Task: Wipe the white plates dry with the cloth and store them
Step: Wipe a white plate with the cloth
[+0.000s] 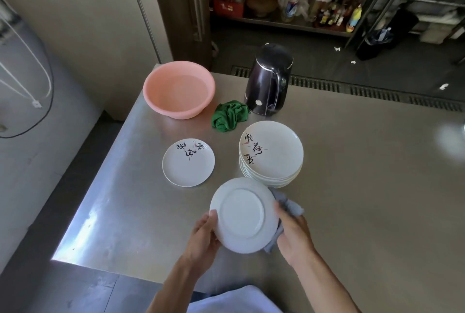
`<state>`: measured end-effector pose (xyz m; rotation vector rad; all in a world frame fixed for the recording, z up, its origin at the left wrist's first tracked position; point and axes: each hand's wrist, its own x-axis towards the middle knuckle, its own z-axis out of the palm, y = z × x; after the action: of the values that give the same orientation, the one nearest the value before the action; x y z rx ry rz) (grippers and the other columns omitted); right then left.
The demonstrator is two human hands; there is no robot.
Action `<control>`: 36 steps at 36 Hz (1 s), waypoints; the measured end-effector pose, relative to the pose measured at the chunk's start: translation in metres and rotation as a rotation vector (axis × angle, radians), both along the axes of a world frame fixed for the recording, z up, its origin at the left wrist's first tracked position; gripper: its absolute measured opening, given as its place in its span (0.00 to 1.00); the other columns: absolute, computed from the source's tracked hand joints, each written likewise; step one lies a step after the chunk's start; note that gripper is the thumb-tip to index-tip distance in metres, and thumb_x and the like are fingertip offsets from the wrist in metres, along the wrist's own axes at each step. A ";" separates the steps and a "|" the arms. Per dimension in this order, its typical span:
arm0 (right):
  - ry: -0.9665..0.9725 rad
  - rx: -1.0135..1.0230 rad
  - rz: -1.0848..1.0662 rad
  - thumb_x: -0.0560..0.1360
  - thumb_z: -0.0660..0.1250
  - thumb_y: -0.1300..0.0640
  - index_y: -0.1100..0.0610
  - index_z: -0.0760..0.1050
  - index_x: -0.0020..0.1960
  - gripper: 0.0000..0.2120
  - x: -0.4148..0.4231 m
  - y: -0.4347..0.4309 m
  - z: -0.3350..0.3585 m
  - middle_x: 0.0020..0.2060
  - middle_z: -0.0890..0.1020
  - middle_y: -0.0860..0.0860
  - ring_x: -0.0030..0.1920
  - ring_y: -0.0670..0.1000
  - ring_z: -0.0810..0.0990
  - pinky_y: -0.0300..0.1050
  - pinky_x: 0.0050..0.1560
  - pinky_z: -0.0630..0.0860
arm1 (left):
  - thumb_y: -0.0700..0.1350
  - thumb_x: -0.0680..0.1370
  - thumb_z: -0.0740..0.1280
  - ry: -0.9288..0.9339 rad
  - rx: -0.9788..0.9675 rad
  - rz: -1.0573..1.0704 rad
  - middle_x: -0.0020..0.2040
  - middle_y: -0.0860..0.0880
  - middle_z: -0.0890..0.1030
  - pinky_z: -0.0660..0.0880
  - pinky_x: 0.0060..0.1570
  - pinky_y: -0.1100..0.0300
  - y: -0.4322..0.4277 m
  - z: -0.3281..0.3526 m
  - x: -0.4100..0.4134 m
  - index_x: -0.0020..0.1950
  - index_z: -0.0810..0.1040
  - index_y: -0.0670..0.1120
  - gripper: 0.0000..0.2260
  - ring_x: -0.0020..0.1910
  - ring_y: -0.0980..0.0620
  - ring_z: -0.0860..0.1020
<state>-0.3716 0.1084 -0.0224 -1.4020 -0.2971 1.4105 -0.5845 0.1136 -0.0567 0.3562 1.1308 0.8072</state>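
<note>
**Wiping one plate, stack waiting**

Left hand (203, 234) is gripping the held plate (242, 214) at its 8 o'clock rim, underside up, above the table (352, 187). Right hand (293, 234) is clutching the grey cloth (292, 205) against the 3 o'clock rim, fingers closed round it. A single plate (188, 163) is lying at 10 o'clock of the held one, the stack (271, 156) at 1 o'clock. The single plate is possibly done, but wetness isn't readable. Nothing is looking stored, so most of the wiping and all the storing are remaining.
</note>
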 end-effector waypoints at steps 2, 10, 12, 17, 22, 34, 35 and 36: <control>-0.062 -0.068 -0.198 0.81 0.66 0.53 0.64 0.80 0.52 0.13 0.002 0.001 -0.007 0.35 0.82 0.63 0.29 0.56 0.83 0.45 0.26 0.77 | 0.53 0.83 0.61 -0.014 0.012 0.025 0.65 0.37 0.81 0.81 0.52 0.51 0.002 0.000 0.000 0.64 0.82 0.43 0.19 0.59 0.43 0.82; -0.645 -0.014 0.088 0.83 0.61 0.54 0.53 0.78 0.62 0.11 -0.018 0.001 -0.022 0.53 0.83 0.52 0.53 0.52 0.81 0.49 0.56 0.77 | 0.51 0.81 0.66 0.102 -0.052 0.051 0.54 0.41 0.84 0.80 0.47 0.52 -0.002 0.000 0.011 0.64 0.77 0.38 0.18 0.50 0.46 0.81; -0.889 0.083 0.353 0.83 0.60 0.56 0.53 0.76 0.67 0.14 -0.029 0.000 -0.025 0.58 0.80 0.51 0.61 0.52 0.76 0.50 0.64 0.72 | 0.48 0.84 0.64 0.123 -0.068 0.054 0.52 0.40 0.83 0.79 0.45 0.52 -0.003 -0.001 0.020 0.66 0.76 0.36 0.17 0.49 0.44 0.80; -1.228 0.311 1.011 0.84 0.55 0.54 0.53 0.59 0.80 0.24 -0.045 -0.024 -0.038 0.80 0.56 0.48 0.80 0.50 0.50 0.45 0.79 0.42 | 0.45 0.85 0.62 0.127 -0.096 0.136 0.49 0.37 0.83 0.82 0.39 0.55 0.000 0.000 0.028 0.63 0.76 0.34 0.15 0.43 0.44 0.82; -1.196 0.397 1.127 0.84 0.54 0.49 0.51 0.58 0.80 0.25 -0.021 -0.048 -0.050 0.78 0.52 0.41 0.80 0.42 0.48 0.43 0.79 0.41 | 0.45 0.85 0.63 0.141 -0.130 0.185 0.49 0.36 0.84 0.83 0.42 0.51 -0.003 -0.007 0.018 0.61 0.76 0.36 0.13 0.45 0.43 0.84; -0.893 0.213 1.005 0.85 0.52 0.46 0.51 0.59 0.80 0.25 -0.056 -0.004 -0.047 0.80 0.53 0.42 0.80 0.42 0.45 0.45 0.80 0.44 | 0.40 0.85 0.62 0.201 -0.069 -0.029 0.59 0.37 0.84 0.80 0.60 0.41 -0.016 0.004 0.034 0.64 0.78 0.44 0.10 0.60 0.38 0.82; -0.887 0.280 1.033 0.85 0.51 0.46 0.51 0.60 0.80 0.25 -0.057 -0.006 -0.046 0.80 0.54 0.41 0.79 0.41 0.45 0.44 0.80 0.44 | 0.38 0.85 0.61 0.214 -0.065 -0.040 0.59 0.36 0.83 0.80 0.59 0.41 -0.017 0.003 0.035 0.64 0.77 0.42 0.09 0.60 0.38 0.82; -0.923 0.327 1.044 0.85 0.50 0.45 0.51 0.61 0.79 0.25 -0.054 -0.007 -0.048 0.79 0.55 0.41 0.79 0.40 0.45 0.44 0.80 0.44 | 0.38 0.85 0.61 0.223 -0.058 -0.048 0.60 0.35 0.83 0.80 0.58 0.42 -0.017 0.003 0.035 0.63 0.77 0.41 0.09 0.60 0.38 0.82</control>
<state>-0.4251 0.1015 -0.0702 -1.5884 -1.9795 1.2474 -0.5491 0.0965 -0.0533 0.4308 1.3459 0.7032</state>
